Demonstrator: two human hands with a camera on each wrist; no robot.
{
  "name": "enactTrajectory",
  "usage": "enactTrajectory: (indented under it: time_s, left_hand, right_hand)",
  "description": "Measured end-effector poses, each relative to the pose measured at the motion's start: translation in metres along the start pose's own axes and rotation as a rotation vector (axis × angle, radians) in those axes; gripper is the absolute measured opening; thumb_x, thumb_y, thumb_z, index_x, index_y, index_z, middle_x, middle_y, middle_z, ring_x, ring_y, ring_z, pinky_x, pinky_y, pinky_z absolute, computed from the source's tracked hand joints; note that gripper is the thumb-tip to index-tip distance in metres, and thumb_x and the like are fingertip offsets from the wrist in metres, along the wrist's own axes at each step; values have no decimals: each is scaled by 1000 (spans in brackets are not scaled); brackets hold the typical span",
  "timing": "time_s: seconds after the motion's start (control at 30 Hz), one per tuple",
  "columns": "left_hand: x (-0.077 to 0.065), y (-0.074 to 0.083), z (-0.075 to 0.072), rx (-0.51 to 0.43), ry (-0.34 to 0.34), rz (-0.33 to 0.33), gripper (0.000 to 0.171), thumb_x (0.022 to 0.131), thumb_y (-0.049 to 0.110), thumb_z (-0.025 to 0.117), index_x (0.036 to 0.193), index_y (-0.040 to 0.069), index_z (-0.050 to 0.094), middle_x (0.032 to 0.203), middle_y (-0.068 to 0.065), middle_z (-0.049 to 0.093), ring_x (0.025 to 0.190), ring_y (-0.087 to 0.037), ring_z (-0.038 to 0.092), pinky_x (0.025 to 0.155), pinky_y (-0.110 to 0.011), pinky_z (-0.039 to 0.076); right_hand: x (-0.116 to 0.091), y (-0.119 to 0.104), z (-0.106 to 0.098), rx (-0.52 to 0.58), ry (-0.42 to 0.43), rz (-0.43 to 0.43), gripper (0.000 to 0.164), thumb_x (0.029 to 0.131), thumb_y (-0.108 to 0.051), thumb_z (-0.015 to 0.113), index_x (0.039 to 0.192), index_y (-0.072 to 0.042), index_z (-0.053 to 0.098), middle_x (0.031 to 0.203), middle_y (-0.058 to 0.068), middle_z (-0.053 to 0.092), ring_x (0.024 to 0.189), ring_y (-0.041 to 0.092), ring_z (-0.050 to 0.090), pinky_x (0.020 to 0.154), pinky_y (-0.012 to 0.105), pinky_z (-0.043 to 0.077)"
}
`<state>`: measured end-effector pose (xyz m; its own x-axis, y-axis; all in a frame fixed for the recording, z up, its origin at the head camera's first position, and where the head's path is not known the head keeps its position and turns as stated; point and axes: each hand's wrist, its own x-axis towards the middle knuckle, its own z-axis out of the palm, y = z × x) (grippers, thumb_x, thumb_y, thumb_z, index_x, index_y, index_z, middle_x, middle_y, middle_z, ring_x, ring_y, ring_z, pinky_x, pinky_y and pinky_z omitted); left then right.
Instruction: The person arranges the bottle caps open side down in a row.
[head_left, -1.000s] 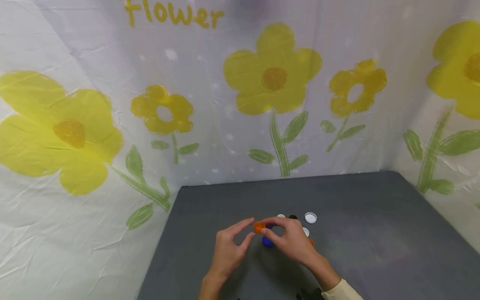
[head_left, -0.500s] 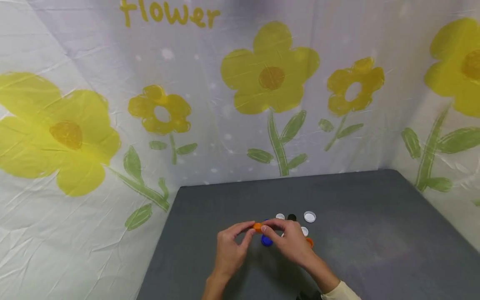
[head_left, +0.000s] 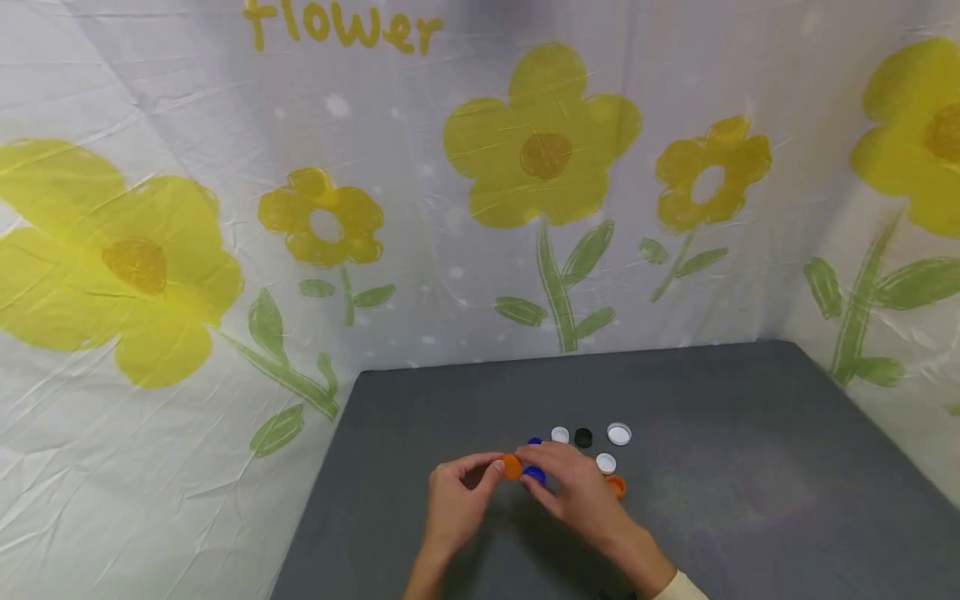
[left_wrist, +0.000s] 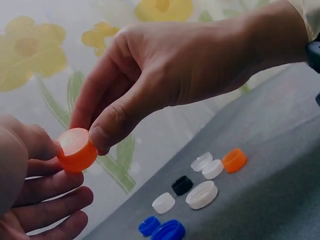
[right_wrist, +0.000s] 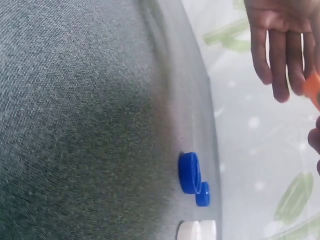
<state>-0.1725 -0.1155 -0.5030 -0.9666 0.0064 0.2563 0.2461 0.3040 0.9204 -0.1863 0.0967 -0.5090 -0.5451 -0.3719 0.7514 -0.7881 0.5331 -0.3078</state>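
An orange bottle cap (head_left: 512, 467) is held above the dark table by my left hand (head_left: 456, 500), which pinches it between thumb and fingers, its flat top towards the head camera. At the cap's right rim is my right hand (head_left: 585, 500), thumb and index finger spread apart; in the left wrist view its fingertips meet or nearly meet the rim. Just behind and below the hands lies a blue cap (head_left: 534, 476), with a smaller blue cap (right_wrist: 202, 194) beside it. The left hand's other fingers are extended in the left wrist view.
On the grey table (head_left: 712, 517) lie several loose caps: a black cap (head_left: 583, 437), a wide white cap (head_left: 618, 433), smaller white caps (head_left: 606, 463) and another orange cap (head_left: 616, 486). A flower-printed curtain (head_left: 420, 167) hangs behind the table.
The orange cap has been turned so its flat top faces the head camera. My left fingers have taken hold of it, and the right thumb and finger have spread apart.
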Motion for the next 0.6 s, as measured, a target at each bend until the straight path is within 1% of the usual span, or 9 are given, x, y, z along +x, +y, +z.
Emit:
enactTrajectory:
  time_s: [0.1, 0.17, 0.27, 0.33, 0.4, 0.43, 0.5, 0.6]
  left_hand:
    - [-3, -2, -3, 21, -29, 3, 18, 103, 24, 79, 107, 8, 86, 103, -6, 85, 92, -20, 82, 79, -21, 63]
    - [-6, -4, -5, 53, -50, 36, 19, 105, 21, 75, 109, 6, 86, 105, -8, 85, 92, -19, 81, 79, -22, 63]
    - [-10, -4, -8, 112, -73, 106, 19, 107, 15, 70, 116, 4, 84, 111, -9, 85, 96, -18, 81, 83, -25, 65]
    - [-12, -5, -10, 139, -80, 165, 20, 106, 10, 70, 121, 3, 82, 114, -9, 84, 99, -17, 81, 86, -29, 66]
    - [-14, -4, -11, 148, -77, 208, 22, 104, 7, 73, 124, 4, 81, 117, -8, 84, 100, -16, 81, 86, -32, 67]
    - [-14, -4, -11, 148, -72, 233, 23, 102, 6, 76, 125, 4, 81, 117, -8, 84, 99, -17, 82, 86, -35, 68]
    - [-16, -3, -13, 154, -59, 262, 24, 98, 6, 80, 122, 5, 81, 114, -5, 84, 96, -15, 81, 84, -37, 68]
    - [-18, -3, -15, 186, -43, 281, 23, 94, 7, 85, 117, 8, 83, 111, -2, 84, 94, -14, 80, 82, -40, 68]
  right_hand:
    - [-3, -2, 2, -13, -3, 6, 40, 79, -9, 97, 115, -10, 81, 109, 1, 82, 101, 19, 78, 86, 39, 66]
    - [-5, -4, 3, -16, 0, 13, 39, 80, -10, 97, 115, -11, 80, 107, -1, 81, 98, 17, 77, 84, 37, 65]
    - [-7, -7, 5, 0, 5, 38, 36, 82, -11, 96, 114, -12, 80, 108, -2, 81, 99, 15, 77, 85, 35, 65]
    - [-8, -9, 5, 19, 4, 78, 32, 85, -12, 94, 114, -13, 80, 109, -3, 81, 99, 14, 77, 85, 35, 65]
    - [-7, -12, 6, 48, -3, 127, 29, 87, -12, 92, 113, -13, 80, 109, -3, 81, 99, 13, 77, 85, 35, 65]
    - [-7, -13, 6, 63, -7, 150, 27, 88, -12, 92, 113, -14, 80, 109, -4, 81, 99, 12, 78, 85, 34, 66]
    - [-7, -16, 7, 101, -20, 185, 24, 90, -12, 90, 113, -14, 80, 109, -5, 82, 97, 10, 77, 84, 34, 66]
    - [-8, -18, 10, 153, -38, 191, 23, 91, -9, 89, 112, -14, 80, 107, -5, 82, 91, 9, 77, 81, 32, 66]
